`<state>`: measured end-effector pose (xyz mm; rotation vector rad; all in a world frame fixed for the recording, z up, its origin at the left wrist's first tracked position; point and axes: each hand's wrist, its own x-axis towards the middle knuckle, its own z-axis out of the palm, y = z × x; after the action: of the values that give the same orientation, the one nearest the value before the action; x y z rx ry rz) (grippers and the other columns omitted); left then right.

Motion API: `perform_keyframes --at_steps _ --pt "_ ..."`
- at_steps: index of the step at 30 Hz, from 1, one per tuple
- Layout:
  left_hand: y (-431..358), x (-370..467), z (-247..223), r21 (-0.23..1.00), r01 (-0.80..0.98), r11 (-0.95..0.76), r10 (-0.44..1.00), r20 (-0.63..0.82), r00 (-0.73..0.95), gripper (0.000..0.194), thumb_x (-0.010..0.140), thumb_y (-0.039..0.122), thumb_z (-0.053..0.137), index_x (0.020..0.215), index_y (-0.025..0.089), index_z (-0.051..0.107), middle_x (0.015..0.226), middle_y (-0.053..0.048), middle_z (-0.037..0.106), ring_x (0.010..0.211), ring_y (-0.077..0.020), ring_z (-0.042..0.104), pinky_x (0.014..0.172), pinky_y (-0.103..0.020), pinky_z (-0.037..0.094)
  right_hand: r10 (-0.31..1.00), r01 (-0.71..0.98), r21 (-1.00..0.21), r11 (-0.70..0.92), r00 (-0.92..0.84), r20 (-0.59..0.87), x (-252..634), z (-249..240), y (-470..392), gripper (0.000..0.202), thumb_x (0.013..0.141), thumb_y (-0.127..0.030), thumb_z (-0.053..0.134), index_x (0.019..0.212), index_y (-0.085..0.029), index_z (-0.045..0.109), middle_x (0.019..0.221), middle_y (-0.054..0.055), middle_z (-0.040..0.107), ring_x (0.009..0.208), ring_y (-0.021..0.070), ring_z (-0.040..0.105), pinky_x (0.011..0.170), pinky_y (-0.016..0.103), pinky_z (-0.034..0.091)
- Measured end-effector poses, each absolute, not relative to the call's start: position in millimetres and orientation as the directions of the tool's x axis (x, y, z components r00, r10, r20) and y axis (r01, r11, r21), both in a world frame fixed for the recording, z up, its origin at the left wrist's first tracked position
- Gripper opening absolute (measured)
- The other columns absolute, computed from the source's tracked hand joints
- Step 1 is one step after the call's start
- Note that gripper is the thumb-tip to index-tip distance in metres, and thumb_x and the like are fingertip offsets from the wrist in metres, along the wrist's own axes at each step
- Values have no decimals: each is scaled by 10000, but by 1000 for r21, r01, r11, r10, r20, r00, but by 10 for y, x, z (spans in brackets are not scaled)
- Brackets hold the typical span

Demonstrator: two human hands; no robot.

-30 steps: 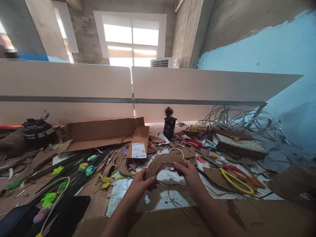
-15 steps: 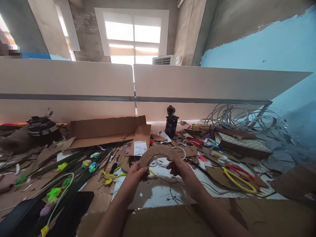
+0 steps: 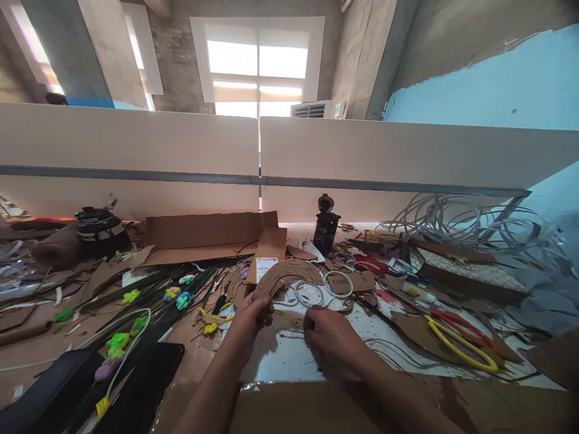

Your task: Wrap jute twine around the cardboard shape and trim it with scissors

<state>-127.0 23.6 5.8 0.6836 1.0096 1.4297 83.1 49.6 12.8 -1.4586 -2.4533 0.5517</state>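
Left hand (image 3: 251, 316) fingers gripping twine-wrapped arc (image 3: 287, 274), right hand (image 3: 332, 331) fingers curled, contents unclear

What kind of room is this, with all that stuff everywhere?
It looks like a craft workshop, maybe in an unfinished building. The left hand holds a cord-covered arch, bright fuzzy flowers lie among scraps, and the wall is only partly painted blue.
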Motion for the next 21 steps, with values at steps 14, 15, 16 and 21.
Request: perform_keyframes --at_steps 14,15,16,21 --pt "149 -1145 48 901 -382 206 979 -187 87 392 688 358 843 972 146 677 807 -45 706 611 -114 566 649 -259 435 799 415 -731 542 -525 294 1102 644 325 119 878 -293 656 809 -259 747 795 27 665 724 202 585 668 305 407" --pt "150 -1131 33 899 -384 212 977 -184 110 381 693 376 840 953 148 679 779 -34 690 610 -114 559 646 -259 432 796 417 -723 551 -521 307 1104 648 324 122 882 -304 655 815 -263 749 800 28 657 723 201 580 667 306 407" --pt "153 -1117 15 896 -386 218 975 -182 130 373 696 394 837 930 150 680 755 -24 673 608 -114 550 642 -260 429 793 420 -715 559 -522 313 1103 641 327 121 884 -309 655 821 -266 750 805 28 648 725 201 577 667 307 409" --pt "170 -1056 -58 895 -368 252 964 -200 173 404 692 466 829 914 157 692 759 -25 653 644 -129 538 641 -273 429 735 432 -634 642 -583 346 1058 500 380 102 900 -233 636 843 -246 720 896 40 644 858 217 604 750 320 438"
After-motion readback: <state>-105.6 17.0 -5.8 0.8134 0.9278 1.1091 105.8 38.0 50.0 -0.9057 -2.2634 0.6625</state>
